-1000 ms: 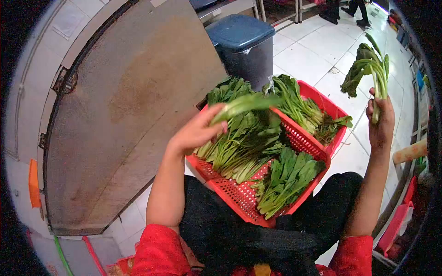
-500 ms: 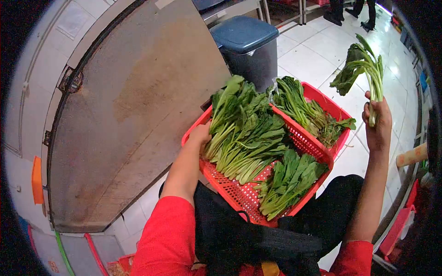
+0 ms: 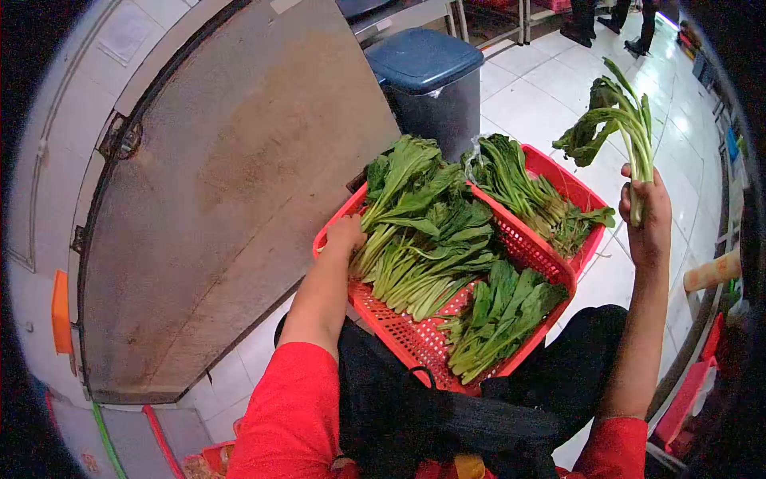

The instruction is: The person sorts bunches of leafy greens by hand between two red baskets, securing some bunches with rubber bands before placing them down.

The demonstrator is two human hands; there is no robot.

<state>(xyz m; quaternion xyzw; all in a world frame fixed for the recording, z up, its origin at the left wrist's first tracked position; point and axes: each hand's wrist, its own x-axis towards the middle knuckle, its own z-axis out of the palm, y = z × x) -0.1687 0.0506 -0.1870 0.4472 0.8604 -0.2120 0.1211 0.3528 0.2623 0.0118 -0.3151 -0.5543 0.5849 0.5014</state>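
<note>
My right hand [image 3: 650,209] is raised on the right, closed around the stems of a bunch of leafy greens [image 3: 636,132] whose leaves droop to the left. In front of me a red perforated basket [image 3: 403,326] rests by my knees. A big pile of leafy greens [image 3: 431,231] fills its left part, and a smaller bunch [image 3: 507,315] lies at the lower right. My left hand [image 3: 345,235] is at the basket's left rim, its fingers closed on greens at the pile's edge; the fingertips are partly hidden by leaves.
Behind the basket stands a second red basket [image 3: 586,195] with more greens and loose trimmings. A grey bin with a blue lid [image 3: 427,60] is farther back. To the left is a large metal panel [image 3: 215,199]. Another person's legs [image 3: 638,24] show at the top right.
My right hand has moved slightly left and down with its bunch. At my left hand, the greens on top of the pile have shifted and lie lower.
</note>
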